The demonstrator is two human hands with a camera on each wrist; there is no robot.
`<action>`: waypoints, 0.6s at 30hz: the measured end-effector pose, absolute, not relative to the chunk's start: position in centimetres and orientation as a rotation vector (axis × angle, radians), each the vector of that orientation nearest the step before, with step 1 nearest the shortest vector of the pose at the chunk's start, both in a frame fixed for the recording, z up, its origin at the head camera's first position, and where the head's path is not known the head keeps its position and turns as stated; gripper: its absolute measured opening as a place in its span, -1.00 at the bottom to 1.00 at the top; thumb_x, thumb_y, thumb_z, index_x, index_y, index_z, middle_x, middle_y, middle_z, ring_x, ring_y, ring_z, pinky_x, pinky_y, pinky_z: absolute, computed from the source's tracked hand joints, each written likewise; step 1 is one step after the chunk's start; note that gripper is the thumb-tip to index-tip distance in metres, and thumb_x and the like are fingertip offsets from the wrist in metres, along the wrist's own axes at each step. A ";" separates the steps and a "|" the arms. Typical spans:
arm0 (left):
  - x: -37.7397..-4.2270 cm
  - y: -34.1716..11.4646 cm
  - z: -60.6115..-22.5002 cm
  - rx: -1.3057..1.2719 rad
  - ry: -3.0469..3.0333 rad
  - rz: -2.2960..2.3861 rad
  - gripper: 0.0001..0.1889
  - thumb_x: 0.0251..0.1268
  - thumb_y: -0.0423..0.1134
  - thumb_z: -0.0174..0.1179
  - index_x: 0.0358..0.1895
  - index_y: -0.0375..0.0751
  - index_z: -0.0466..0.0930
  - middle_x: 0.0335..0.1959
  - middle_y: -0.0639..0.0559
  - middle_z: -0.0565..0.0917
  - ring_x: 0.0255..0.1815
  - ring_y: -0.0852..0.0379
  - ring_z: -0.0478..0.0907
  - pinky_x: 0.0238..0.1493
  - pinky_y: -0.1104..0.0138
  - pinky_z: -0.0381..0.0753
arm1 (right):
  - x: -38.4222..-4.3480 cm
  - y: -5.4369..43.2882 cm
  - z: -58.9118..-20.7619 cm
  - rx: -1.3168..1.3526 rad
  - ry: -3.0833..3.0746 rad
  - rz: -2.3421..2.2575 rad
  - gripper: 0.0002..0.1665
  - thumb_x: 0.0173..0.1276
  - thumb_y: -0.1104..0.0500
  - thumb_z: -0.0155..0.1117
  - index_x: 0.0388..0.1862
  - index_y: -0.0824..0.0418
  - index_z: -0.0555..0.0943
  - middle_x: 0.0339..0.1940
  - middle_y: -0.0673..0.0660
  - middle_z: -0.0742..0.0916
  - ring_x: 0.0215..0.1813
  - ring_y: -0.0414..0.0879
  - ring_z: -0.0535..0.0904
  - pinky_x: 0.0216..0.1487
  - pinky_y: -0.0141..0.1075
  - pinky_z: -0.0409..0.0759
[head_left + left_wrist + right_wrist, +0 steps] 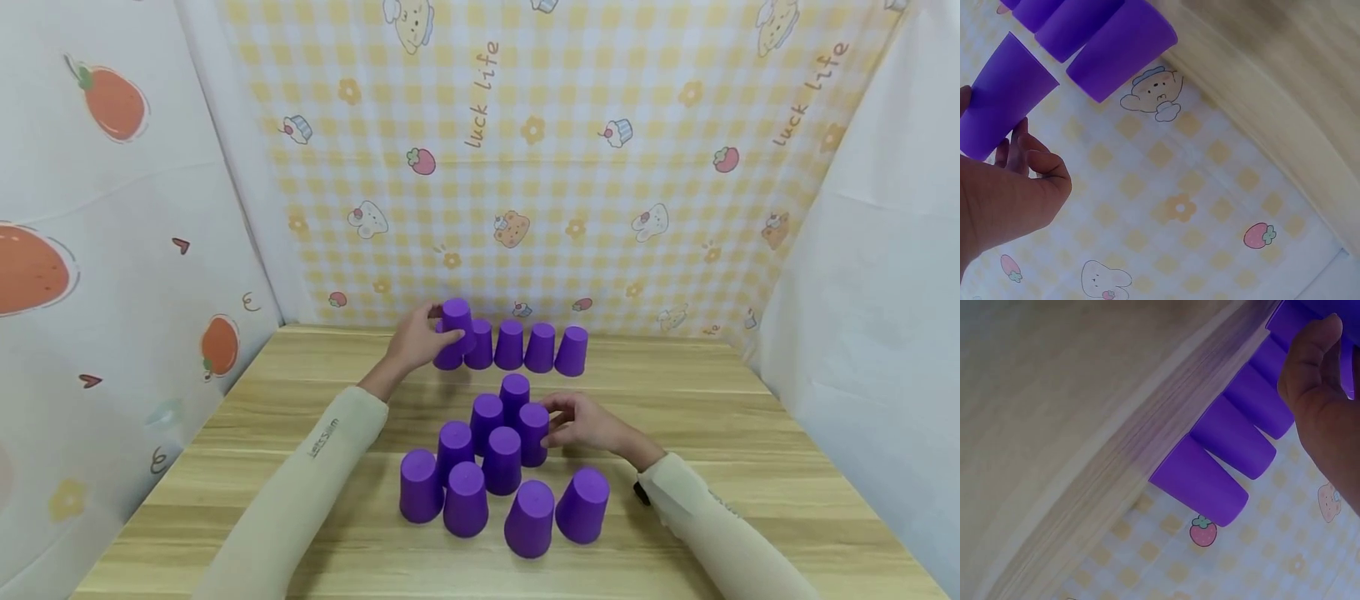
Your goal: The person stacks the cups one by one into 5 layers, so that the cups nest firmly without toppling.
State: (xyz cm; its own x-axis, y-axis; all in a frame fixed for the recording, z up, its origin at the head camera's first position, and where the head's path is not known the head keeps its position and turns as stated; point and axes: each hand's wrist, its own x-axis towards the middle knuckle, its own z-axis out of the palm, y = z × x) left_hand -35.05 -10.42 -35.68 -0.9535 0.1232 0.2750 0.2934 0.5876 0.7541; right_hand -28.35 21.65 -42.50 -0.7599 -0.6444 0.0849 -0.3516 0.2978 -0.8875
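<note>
Left hand: the left hand (416, 337) grasps the raised cup (457, 318) by its sides, thumb opposite fingers; a light pinch should do, as squeezing could bow the wall.
Raised cup: mouth down, up at the left end of the back row; in the left wrist view a gap shows between its rim and the row's tops.
Back row: five cups, mouth down, side by side on the wooden table (750, 467). The step in hand looks like setting the raised cup on top, best centred over the seam between the end cup (447, 360) and its neighbour (482, 346), so the rim bears on both.
Lowering: straight down, rim level; a tilted landing could shove the end cup outward. Let go only once it sits steady, spreading the fingers evenly.
Right hand: the right hand (588, 425) is at the near cup (532, 437) in the front cluster, fingers and thumb curved at its side; whether it grips or merely touches, I cannot tell, since the far side is hidden.
Near cup: standing mouth down, close to others; lifting it upright before moving sideways should spare the neighbours a knock.
</note>
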 end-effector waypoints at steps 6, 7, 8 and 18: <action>-36.4 -10.2 -34.6 -0.335 -2.636 -1.271 -0.35 0.20 -0.01 0.39 0.28 -0.27 0.43 0.22 -0.18 0.57 0.28 -0.17 0.46 0.29 -0.02 0.41 | -28.3 21.5 -42.4 -0.861 2.290 -1.459 -0.44 0.11 0.33 0.52 0.13 0.37 0.59 0.05 0.23 0.69 0.01 0.18 0.67 0.06 -0.11 0.64; -36.7 -10.2 -34.5 -0.333 -2.642 -1.272 -0.34 0.21 -0.01 0.38 0.29 -0.28 0.42 0.23 -0.19 0.57 0.29 -0.17 0.45 0.30 -0.03 0.40 | -28.4 21.5 -42.4 -0.863 2.290 -1.461 -0.44 0.11 0.33 0.52 0.13 0.37 0.59 0.05 0.23 0.69 0.01 0.19 0.66 0.06 -0.10 0.64; -36.9 -10.1 -34.4 -0.326 -2.647 -1.273 -0.34 0.22 -0.02 0.38 0.29 -0.28 0.42 0.22 -0.20 0.57 0.29 -0.18 0.45 0.29 -0.03 0.40 | -28.4 21.4 -42.4 -0.860 2.291 -1.461 -0.44 0.11 0.33 0.52 0.12 0.36 0.59 0.05 0.23 0.69 0.02 0.19 0.66 0.07 -0.09 0.64; -38.2 -9.6 -34.3 -0.218 -2.745 -1.184 -0.32 0.24 0.07 0.32 0.34 -0.18 0.38 0.29 -0.11 0.53 0.29 -0.14 0.45 0.23 -0.03 0.43 | -28.1 21.4 -42.3 -0.871 2.314 -1.434 -0.45 0.11 0.32 0.53 0.11 0.36 0.60 0.04 0.22 0.70 0.02 0.15 0.66 0.08 -0.05 0.63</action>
State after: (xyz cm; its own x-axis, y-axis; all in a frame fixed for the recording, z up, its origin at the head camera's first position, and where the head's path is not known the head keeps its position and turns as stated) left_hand -38.23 -9.58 -34.28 -0.9791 0.0759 0.1888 0.1895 0.6788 0.7095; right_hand -28.07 21.41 -42.30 -0.7784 -0.6235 0.0734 -0.3432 0.3248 -0.8813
